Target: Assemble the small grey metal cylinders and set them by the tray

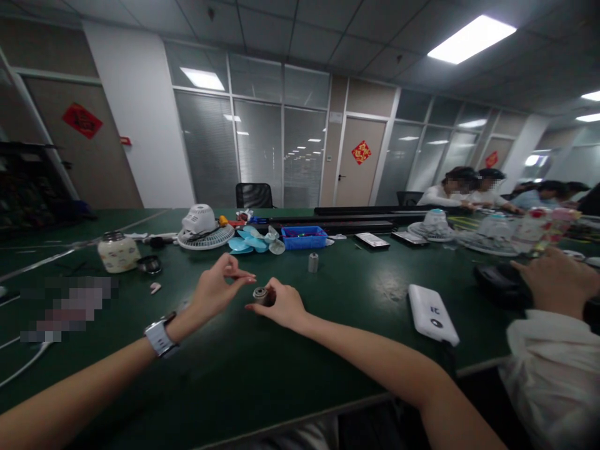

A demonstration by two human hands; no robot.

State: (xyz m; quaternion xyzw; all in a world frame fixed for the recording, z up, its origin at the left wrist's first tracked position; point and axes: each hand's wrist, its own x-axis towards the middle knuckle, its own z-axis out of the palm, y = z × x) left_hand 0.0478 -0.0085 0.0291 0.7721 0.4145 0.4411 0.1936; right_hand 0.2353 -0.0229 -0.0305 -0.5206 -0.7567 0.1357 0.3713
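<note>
My right hand (287, 305) grips a small metal cylinder (260, 294) between thumb and fingers, upright at the table top. Its top face shows round rings around a centre. Just to the left and slightly above, my left hand (223, 279) has its thumb and fingertips brought together, pointing at the cylinder's top. Whether something tiny sits between those fingertips is too small to tell. A light watch (160, 336) is on my left wrist. A second metal cylinder (313, 262) stands upright farther back, apart from both hands.
Across the green table (225, 387) stand a white fan part (199, 224), light-blue fan blades (248, 240) and a blue basket (304, 238). A patterned jar (118, 253) is left; a white power bank (432, 314) lies right. Another person's hand (555, 281) rests by a black object.
</note>
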